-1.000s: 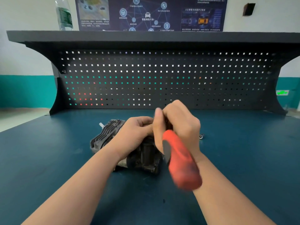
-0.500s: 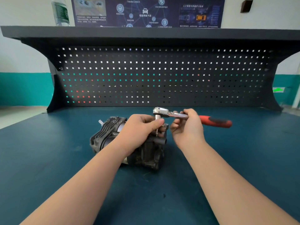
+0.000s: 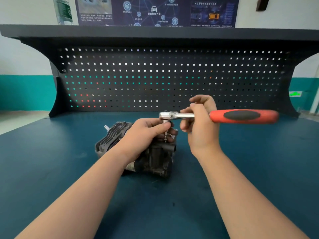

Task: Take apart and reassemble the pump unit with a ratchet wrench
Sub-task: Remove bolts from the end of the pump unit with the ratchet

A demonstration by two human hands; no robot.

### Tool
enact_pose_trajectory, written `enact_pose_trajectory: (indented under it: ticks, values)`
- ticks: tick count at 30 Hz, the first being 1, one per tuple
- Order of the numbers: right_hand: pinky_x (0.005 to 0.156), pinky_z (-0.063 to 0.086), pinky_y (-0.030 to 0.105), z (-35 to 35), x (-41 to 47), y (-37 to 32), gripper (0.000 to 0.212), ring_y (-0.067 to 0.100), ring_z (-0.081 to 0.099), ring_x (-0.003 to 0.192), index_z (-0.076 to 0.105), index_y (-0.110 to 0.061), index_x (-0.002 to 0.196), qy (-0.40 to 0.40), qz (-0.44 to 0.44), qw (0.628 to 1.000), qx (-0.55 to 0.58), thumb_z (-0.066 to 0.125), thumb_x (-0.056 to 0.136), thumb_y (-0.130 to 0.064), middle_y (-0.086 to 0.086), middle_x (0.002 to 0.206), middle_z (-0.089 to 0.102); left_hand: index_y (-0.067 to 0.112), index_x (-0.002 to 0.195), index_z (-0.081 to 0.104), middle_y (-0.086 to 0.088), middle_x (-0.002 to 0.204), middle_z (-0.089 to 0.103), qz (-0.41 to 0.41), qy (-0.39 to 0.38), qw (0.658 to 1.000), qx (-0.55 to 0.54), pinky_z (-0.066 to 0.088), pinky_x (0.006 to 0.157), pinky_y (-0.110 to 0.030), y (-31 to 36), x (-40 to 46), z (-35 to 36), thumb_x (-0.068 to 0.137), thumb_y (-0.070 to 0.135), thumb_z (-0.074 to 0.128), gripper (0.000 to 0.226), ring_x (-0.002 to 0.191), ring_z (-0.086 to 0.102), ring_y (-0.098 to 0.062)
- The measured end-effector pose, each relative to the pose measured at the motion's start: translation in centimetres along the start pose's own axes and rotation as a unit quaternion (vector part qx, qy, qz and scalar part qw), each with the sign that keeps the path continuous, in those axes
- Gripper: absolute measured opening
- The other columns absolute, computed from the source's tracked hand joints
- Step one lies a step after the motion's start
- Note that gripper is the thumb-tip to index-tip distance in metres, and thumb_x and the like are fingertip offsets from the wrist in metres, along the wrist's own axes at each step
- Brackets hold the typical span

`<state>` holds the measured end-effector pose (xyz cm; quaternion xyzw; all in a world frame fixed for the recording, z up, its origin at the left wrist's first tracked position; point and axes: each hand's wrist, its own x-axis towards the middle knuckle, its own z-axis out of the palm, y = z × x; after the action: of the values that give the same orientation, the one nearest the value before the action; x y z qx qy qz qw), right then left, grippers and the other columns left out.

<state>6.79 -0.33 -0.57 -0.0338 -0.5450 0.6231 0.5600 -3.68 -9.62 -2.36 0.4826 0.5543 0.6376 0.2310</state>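
Note:
The dark, finned pump unit (image 3: 110,140) lies on the blue bench top (image 3: 51,169), partly hidden by my left arm. My left hand (image 3: 146,133) rests on top of the pump and pinches the socket and bit under the head of the ratchet wrench (image 3: 241,116). The thin bit points down onto the pump's top. The wrench lies level with its chrome head to the left and its red and black handle out to the right. My right hand (image 3: 200,125) holds the chrome shank just behind the head.
A black pegboard back panel (image 3: 172,75) with a shelf above closes the far side of the bench. A plastic bottle (image 3: 63,11) stands on that shelf at the left. A poster hangs on the wall behind.
The wrench handle swung from pointing toward me round to the right, and now stands level. My right hand shifted from the head to the shank. My left hand stayed on the pump and bit.

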Motion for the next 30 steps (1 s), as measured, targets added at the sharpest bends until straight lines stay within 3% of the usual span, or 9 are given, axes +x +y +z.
enact_pose_trajectory:
  ticks: [4, 8, 13, 16, 19, 21, 24, 27, 30]
  values:
    - [0.034, 0.031, 0.015, -1.6, 1.6, 1.6, 0.013, 0.006, 0.041, 0.034, 0.052, -0.009, 0.081, 0.064, 0.277, 0.934, 0.215, 0.048, 0.092, -0.012, 0.001, 0.054, 0.059, 0.01, 0.08, 0.071, -0.005, 0.077, 0.073, 0.009, 0.042, 0.999, 0.012, 0.052, 0.06, -0.021, 0.0, 0.0, 0.6, 0.085, 0.012, 0.066, 0.007, 0.064, 0.067, -0.014]
    - [0.033, 0.032, 0.014, -1.3, 1.6, 2.4, 0.016, 0.005, 0.042, 0.033, 0.052, -0.009, 0.077, 0.107, 0.306, 0.917, 0.234, 0.052, 0.093, -0.013, -0.002, 0.052, 0.05, 0.005, 0.083, 0.071, -0.005, 0.075, 0.073, 0.011, 0.054, 0.998, 0.008, 0.051, 0.057, -0.019, -0.1, -0.1, 0.9, 0.085, 0.011, 0.066, 0.008, 0.059, 0.065, -0.01]
    - [0.044, 0.043, 0.026, 1.2, -0.2, 0.1, 0.014, 0.016, 0.054, 0.042, 0.044, -0.025, 0.084, 0.144, -0.039, 0.987, -0.063, 0.051, 0.086, -0.013, -0.008, 0.053, 0.053, 0.004, 0.085, 0.072, -0.002, 0.073, 0.073, -0.001, 0.055, 0.998, 0.034, 0.05, 0.057, -0.017, 0.1, -0.1, 0.9, 0.086, 0.013, 0.065, 0.011, 0.059, 0.066, -0.008]
    - [0.058, 0.044, 0.02, 2.9, -3.0, -0.3, 0.022, 0.009, 0.05, 0.055, 0.042, -0.033, 0.094, 0.053, -0.278, 0.917, -0.281, 0.055, 0.082, -0.018, -0.01, 0.06, 0.043, 0.022, 0.061, 0.07, 0.012, 0.049, 0.063, 0.019, 0.057, 0.996, 0.06, 0.038, 0.042, -0.006, 0.5, -0.5, 0.7, 0.09, 0.005, 0.056, 0.037, 0.042, 0.054, 0.006]
    - [0.055, 0.037, 0.012, 3.0, -3.5, -0.2, 0.025, 0.005, 0.046, 0.055, 0.045, -0.031, 0.098, -0.002, -0.33, 0.892, -0.309, 0.052, 0.081, -0.014, -0.011, 0.058, 0.039, 0.025, 0.065, 0.071, 0.012, 0.052, 0.064, 0.021, 0.025, 0.999, 0.027, 0.042, 0.046, -0.008, 0.7, -0.8, 0.2, 0.093, 0.007, 0.052, 0.038, 0.046, 0.057, 0.005]
    - [0.052, 0.038, 0.016, 2.0, -2.2, -0.5, 0.017, 0.004, 0.048, 0.05, 0.046, -0.029, 0.088, 0.014, -0.248, 0.945, -0.213, 0.047, 0.079, -0.015, -0.012, 0.059, 0.045, 0.012, 0.084, 0.072, -0.001, 0.071, 0.072, -0.007, -0.007, 0.999, -0.033, 0.052, 0.055, -0.018, 0.7, -0.7, 0.2, 0.089, 0.005, 0.056, 0.018, 0.06, 0.067, -0.009]
    - [0.038, 0.032, 0.019, 0.3, 0.3, -0.3, 0.014, 0.013, 0.045, 0.035, 0.046, -0.017, 0.081, 0.088, 0.023, 0.996, 0.005, 0.043, 0.085, -0.004, 0.002, 0.059, 0.05, 0.006, 0.088, 0.07, -0.007, 0.082, 0.074, -0.017, 0.012, 1.0, -0.018, 0.055, 0.062, -0.024, 0.2, -0.2, 0.2, 0.086, 0.01, 0.062, 0.009, 0.07, 0.069, -0.015]
    - [0.035, 0.029, 0.014, -0.6, 1.1, 0.7, 0.015, 0.009, 0.041, 0.032, 0.046, -0.009, 0.076, 0.131, 0.27, 0.933, 0.199, 0.047, 0.09, -0.006, 0.003, 0.053, 0.05, 0.009, 0.088, 0.072, -0.009, 0.085, 0.074, -0.007, 0.047, 0.999, -0.004, 0.055, 0.065, -0.024, -0.1, 0.0, 0.4, 0.079, 0.014, 0.069, 0.01, 0.072, 0.07, -0.016]
    - [0.035, 0.03, 0.013, -0.5, 1.2, 1.3, 0.016, 0.007, 0.039, 0.033, 0.046, -0.008, 0.075, 0.156, 0.299, 0.906, 0.257, 0.047, 0.09, -0.006, 0.003, 0.053, 0.049, 0.01, 0.088, 0.073, -0.01, 0.088, 0.075, -0.008, 0.058, 0.998, 0.007, 0.054, 0.067, -0.024, -0.3, 0.0, 0.5, 0.077, 0.017, 0.072, 0.014, 0.074, 0.07, -0.016]
